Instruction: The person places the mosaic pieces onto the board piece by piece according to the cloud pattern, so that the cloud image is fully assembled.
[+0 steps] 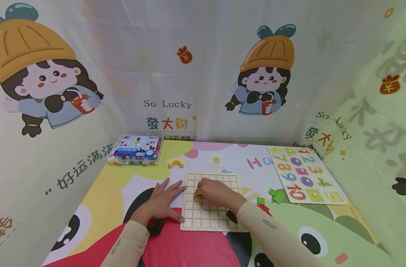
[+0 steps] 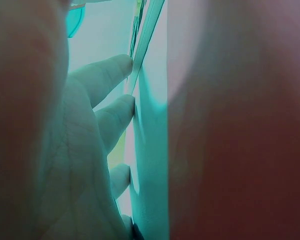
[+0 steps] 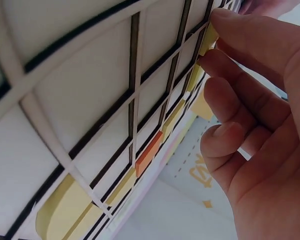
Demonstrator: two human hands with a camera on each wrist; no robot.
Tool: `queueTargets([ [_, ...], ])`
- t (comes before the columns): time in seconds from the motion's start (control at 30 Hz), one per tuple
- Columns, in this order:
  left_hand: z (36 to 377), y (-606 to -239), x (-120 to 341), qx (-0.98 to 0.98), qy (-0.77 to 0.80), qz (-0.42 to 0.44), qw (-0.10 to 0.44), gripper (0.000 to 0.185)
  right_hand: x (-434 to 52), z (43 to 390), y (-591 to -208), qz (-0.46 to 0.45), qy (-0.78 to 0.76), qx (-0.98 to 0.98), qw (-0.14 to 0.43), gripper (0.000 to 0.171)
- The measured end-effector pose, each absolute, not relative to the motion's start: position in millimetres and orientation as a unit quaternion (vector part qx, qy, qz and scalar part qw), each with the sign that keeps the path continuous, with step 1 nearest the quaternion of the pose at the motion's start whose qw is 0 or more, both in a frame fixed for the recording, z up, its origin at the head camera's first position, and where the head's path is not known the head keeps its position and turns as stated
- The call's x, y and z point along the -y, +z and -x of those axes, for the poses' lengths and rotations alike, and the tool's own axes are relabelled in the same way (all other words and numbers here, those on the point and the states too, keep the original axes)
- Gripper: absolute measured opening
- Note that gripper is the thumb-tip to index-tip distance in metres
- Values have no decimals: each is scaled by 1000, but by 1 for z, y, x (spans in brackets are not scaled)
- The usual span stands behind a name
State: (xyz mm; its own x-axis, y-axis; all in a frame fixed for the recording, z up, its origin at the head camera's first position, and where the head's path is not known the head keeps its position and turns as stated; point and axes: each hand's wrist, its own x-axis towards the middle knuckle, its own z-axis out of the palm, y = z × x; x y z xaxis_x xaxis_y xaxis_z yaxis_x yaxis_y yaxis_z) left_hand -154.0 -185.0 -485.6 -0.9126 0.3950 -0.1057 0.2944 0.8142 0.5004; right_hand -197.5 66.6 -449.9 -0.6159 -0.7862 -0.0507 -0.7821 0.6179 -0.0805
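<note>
Tiles (image 1: 278, 197) between grid (image 1: 206, 223) and number board (image 1: 326, 189)

1. Centre of the frame: a grid board (image 1: 206, 224) of pale, matt wood, smooth-faced.
2. Seen at lower left in the right-wrist view, a yellow piece (image 3: 65, 205) wears a flat, smooth finish.
3. Left of centre, a case (image 1: 136, 150) of clear plastic catches a glossy shine.
4. Across the top, the backdrop (image 1: 209, 81) hangs as thin, softly creased sheeting.
5. At bottom, matt cloth forms the sleeves (image 1: 126, 243); the table cover (image 1: 189, 250) looks smooth.
</note>
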Motion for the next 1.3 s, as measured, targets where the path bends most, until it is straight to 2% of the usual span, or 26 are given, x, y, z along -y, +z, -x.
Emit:
queueTargets([
  [1.0,156,-488,184,-949,240,-174,106,114,-67,197,-454,390,-66,-917,54,27],
  [1.3,156,-488,185,-949,237,-177,107,114,-90,196,-442,408,-106,-906,42,24],
])
